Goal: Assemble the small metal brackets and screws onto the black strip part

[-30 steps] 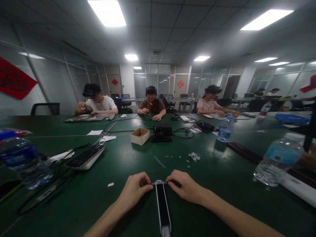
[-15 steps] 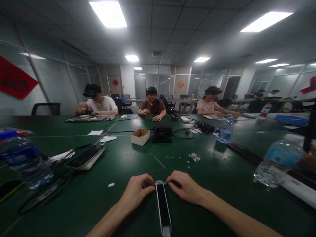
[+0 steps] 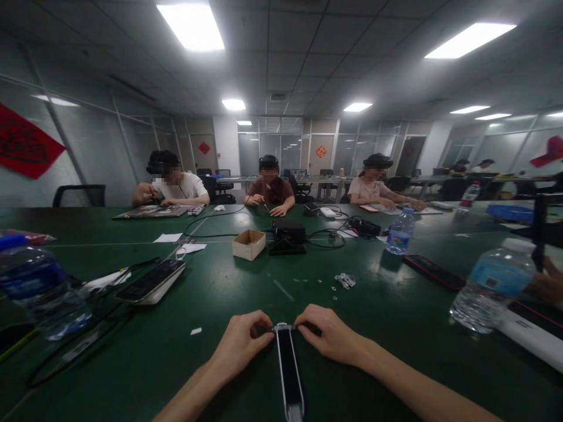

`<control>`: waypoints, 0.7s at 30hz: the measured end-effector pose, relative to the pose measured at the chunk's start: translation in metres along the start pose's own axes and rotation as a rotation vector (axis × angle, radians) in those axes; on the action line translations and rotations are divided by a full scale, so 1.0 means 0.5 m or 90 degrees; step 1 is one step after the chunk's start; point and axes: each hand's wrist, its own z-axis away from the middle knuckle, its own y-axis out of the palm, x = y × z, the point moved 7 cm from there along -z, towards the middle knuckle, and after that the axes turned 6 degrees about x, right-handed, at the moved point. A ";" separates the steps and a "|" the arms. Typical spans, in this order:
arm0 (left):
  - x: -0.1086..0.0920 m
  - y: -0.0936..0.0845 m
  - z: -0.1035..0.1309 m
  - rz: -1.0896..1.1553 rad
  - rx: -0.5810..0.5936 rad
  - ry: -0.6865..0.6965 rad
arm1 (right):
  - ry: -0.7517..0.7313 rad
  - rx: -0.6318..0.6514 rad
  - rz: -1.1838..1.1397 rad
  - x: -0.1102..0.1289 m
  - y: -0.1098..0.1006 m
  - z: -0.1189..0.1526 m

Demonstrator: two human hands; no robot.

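Observation:
In front of me on the table lies a long, narrow black strip with a pale frame (image 3: 289, 363), its near end running out of the bottom of the view. My left hand (image 3: 245, 340) pinches with thumb and index finger at the left side of its far end. From the right, my right hand (image 3: 324, 331) pinches at the opposite side of that end. Small metallic bits show at the fingertips, too small to name. Beyond my hands lie a little pile of small metal pieces (image 3: 345, 281) and several tiny loose parts.
A small open cardboard box (image 3: 248, 245) stands beside a black device (image 3: 288, 234). Water bottles (image 3: 492, 287) and phones (image 3: 152, 281) lie to both sides. A white scrap (image 3: 196, 331) is left of my hand. Several people work across the green table (image 3: 145, 351).
Both hands keep their pinch at the far end of the strip, nearly unmoved. The whole view has shifted very slightly.

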 end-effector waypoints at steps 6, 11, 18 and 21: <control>0.000 0.000 0.000 -0.002 0.007 0.001 | 0.009 0.000 0.007 0.004 -0.003 -0.001; -0.002 -0.002 -0.001 -0.001 0.011 -0.002 | 0.008 -0.002 0.009 0.003 -0.002 -0.002; 0.004 0.002 -0.001 0.001 0.012 0.008 | -0.001 -0.011 0.003 -0.002 0.001 0.000; 0.007 0.002 -0.001 -0.001 0.013 0.002 | -0.010 -0.017 0.005 -0.001 0.002 0.001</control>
